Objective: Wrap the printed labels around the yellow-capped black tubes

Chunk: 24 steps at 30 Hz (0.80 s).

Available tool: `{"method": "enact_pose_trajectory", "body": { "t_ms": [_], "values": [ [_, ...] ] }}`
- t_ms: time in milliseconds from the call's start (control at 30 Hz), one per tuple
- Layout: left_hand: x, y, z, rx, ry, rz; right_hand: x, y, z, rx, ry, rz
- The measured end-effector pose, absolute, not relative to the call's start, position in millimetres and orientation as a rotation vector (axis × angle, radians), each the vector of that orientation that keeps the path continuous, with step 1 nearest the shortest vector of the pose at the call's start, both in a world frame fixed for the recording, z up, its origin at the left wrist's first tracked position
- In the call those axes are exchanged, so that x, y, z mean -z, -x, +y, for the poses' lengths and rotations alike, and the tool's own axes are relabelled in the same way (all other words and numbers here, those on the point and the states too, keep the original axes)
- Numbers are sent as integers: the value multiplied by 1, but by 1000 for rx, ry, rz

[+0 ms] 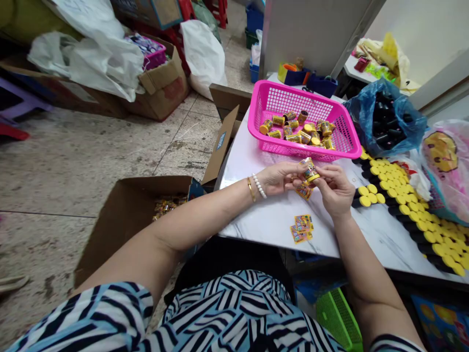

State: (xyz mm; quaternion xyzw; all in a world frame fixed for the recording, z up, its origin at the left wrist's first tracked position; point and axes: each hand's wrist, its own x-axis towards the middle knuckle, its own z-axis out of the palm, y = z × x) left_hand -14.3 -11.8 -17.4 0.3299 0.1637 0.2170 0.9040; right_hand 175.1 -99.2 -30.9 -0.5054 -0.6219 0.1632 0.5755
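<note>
Beyond the workspace the floor is crowded with cartons and white sacks, and a marbled white table [252,212] juts out beneath the person's forearms. From where I stand, both hands are closed on one small canister [309,168]: the left hand [279,179] pinches it from one side, the right hand [335,189] grips it from the other with thumb and fingers. The work seems to be setting its printed wrapping; I'd keep the canister steady in one hand, turn it slowly with the other and press the seam flat, edges square to the yellow end.

The canister sits between the fingertips, just in front of the pink basket [350,132] of similar pieces. Loose printed labels [302,229] lie nearer the body, and yellow-topped black containers [404,209] spread beyond the right hand.
</note>
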Motion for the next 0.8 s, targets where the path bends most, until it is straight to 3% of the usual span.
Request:
{"method": "enact_pose_trajectory", "body": {
  "t_ms": [267, 800],
  "values": [
    [15, 9, -15, -374, -670, 425, 23, -175, -105, -230, 1200, -1484],
    [9, 10, -15, -356, -689, 500, 25, -176, -101, -289, 1157, -1571]
  ]
}}
